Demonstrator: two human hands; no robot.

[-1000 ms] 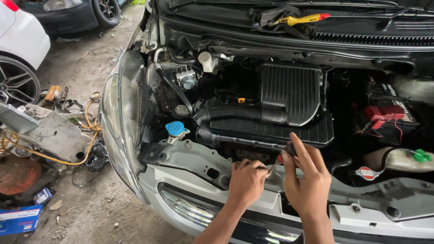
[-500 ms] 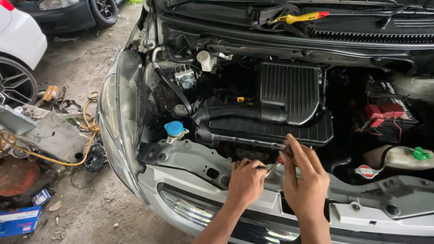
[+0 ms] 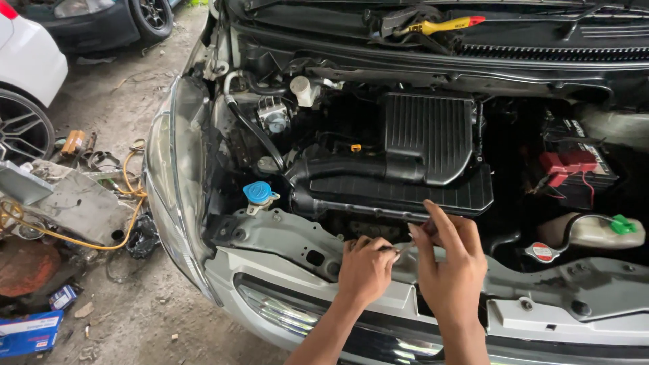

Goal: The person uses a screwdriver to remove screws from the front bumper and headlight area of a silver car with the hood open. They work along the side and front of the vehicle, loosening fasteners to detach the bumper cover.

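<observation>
Curling my left hand (image 3: 365,269) into a fist, I am gripping a thin metal tool (image 3: 400,249) low in the frame, while my right hand (image 3: 449,267) is pinching its tip, fingers up.

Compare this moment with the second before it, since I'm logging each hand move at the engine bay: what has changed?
Almost nothing. The left hand stays closed around a thin metal tool at the front crossmember; the right hand stays beside it, its fingers pinching near the tool's tip, perhaps slightly more curled. Nothing was picked up or let go. The blue cap and air-filter box are unmoved.
</observation>
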